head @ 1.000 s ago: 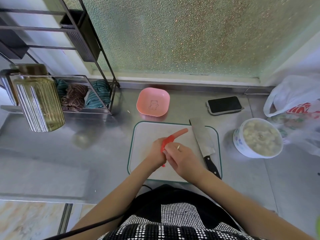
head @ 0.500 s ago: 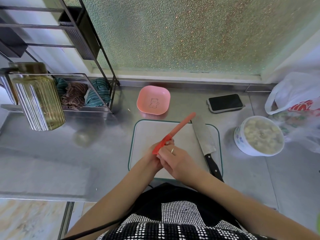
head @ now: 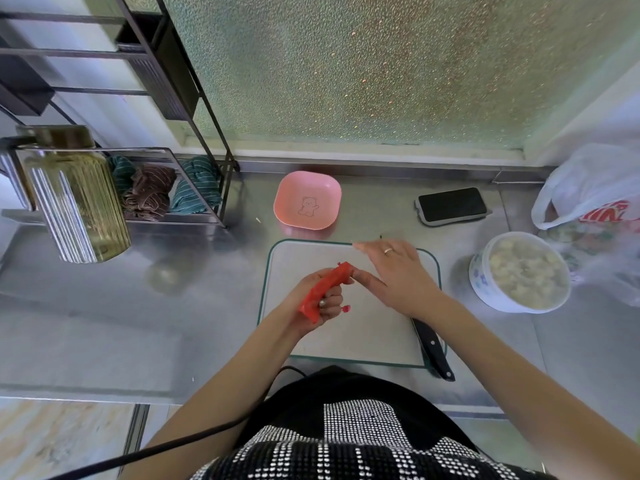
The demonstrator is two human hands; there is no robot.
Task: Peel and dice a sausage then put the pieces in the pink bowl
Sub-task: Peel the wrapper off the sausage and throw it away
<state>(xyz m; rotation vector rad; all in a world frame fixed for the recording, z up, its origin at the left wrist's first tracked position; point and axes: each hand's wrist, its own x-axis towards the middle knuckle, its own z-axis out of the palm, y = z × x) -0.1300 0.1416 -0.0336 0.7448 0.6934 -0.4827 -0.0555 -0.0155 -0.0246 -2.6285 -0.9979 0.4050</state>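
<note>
Head view: at frame centre, the red-wrapped sausage [head: 327,289] is gripped by the left hand [head: 317,301]; the right hand [head: 398,271] is spread open, empty, above the cutting board [head: 349,341].

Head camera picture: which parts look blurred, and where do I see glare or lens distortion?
Head view: the right hand is smeared by motion blur at its fingertips, while the left hand holding the red sausage is sharper; soft glare lies on the steel counter beside the jar; wide-angle distortion tilts the rack inward.
</note>
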